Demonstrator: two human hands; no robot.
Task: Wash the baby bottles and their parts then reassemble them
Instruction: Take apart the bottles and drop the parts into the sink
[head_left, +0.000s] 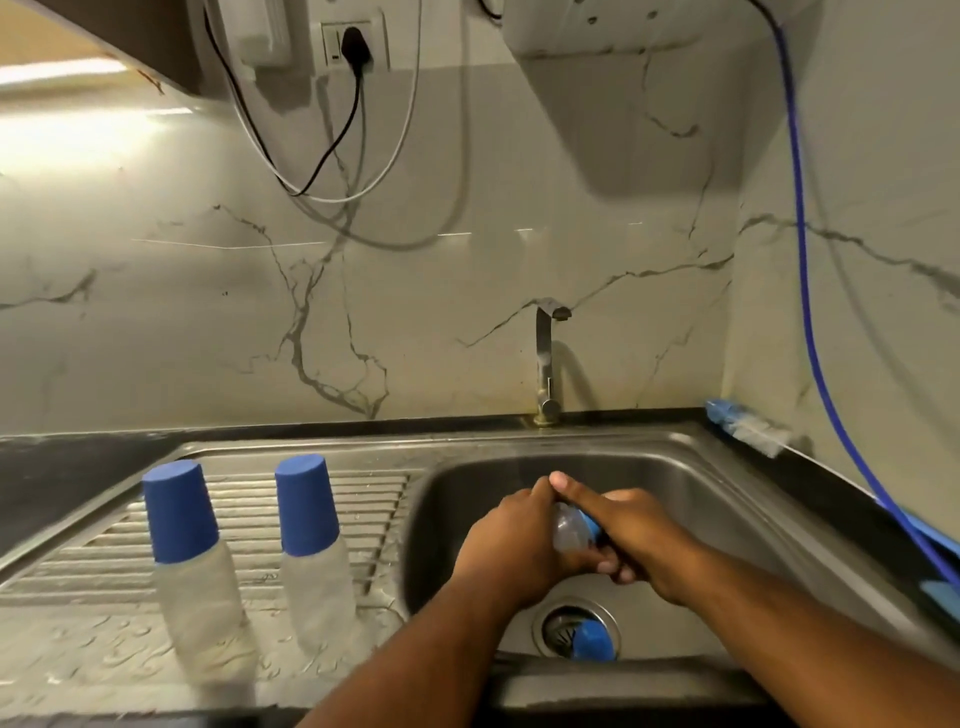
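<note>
Over the sink basin both hands held 1 baby bottle between them: the L hand was curled round the clear body, and the R hand gripped the blue collar at its neck. I judge the step was unscrewing the collar, i.e. taking the bottle apart for washing, though tightening can't be excluded. A blue cap lay at the drain. 2 more capped bottles stood upright on the drainboard. No water showed at the tap. The next move probably calls for a firm twist w/ the body held steady, then the brush from the back R corner.
</note>
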